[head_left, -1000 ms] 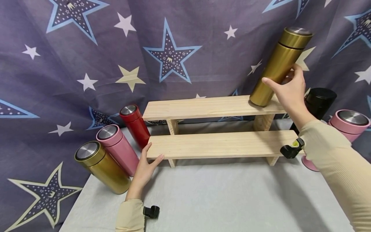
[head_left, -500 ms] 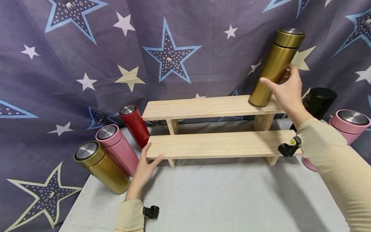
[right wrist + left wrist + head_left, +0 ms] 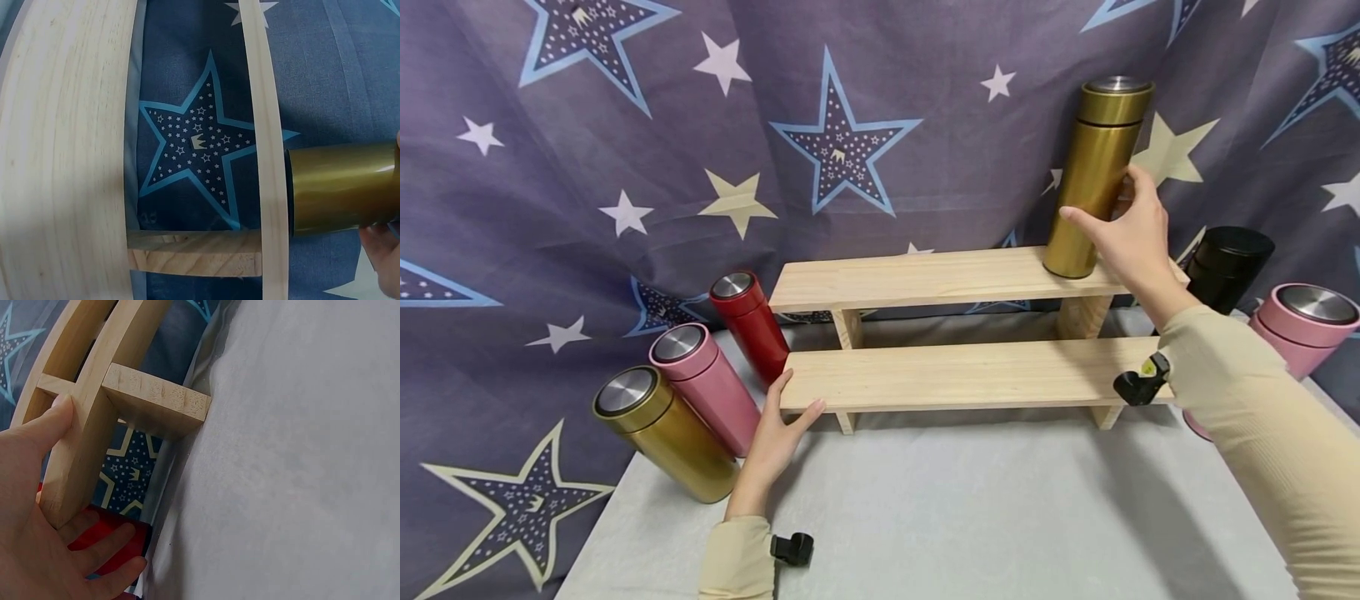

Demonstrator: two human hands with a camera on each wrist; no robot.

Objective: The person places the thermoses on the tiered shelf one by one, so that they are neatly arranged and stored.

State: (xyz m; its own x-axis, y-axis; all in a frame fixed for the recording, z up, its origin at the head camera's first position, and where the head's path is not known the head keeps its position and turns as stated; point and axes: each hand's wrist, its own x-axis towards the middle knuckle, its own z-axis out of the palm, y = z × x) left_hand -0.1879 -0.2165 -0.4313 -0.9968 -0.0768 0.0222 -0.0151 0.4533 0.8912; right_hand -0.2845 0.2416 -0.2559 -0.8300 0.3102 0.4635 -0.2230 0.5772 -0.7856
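Observation:
My right hand (image 3: 1131, 233) grips a gold thermos (image 3: 1093, 171) with a steel-topped lid around its lower half. The thermos leans only slightly, its base at the top board near the right end of a two-tier wooden shelf (image 3: 955, 375). In the right wrist view the gold thermos (image 3: 344, 187) meets the top board's edge, and the fingers (image 3: 381, 250) show partly at the frame edge. My left hand (image 3: 778, 437) holds the left end of the lower board. The left wrist view shows its thumb (image 3: 56, 422) on the board, with other fingers (image 3: 106, 550) spread below the corner.
Left of the shelf stand a red thermos (image 3: 748, 321), a pink thermos (image 3: 711, 387) and another gold thermos (image 3: 673, 437). At the right are a black thermos (image 3: 1228, 262) and a pink one (image 3: 1303, 325), partly behind my sleeve. A star-patterned curtain (image 3: 662, 158) hangs behind the white-covered table (image 3: 970, 500).
The gold thermos in my right hand has tipped from a rightward lean to nearly upright, its top swinging left while its base stays put. My left hand keeps its place.

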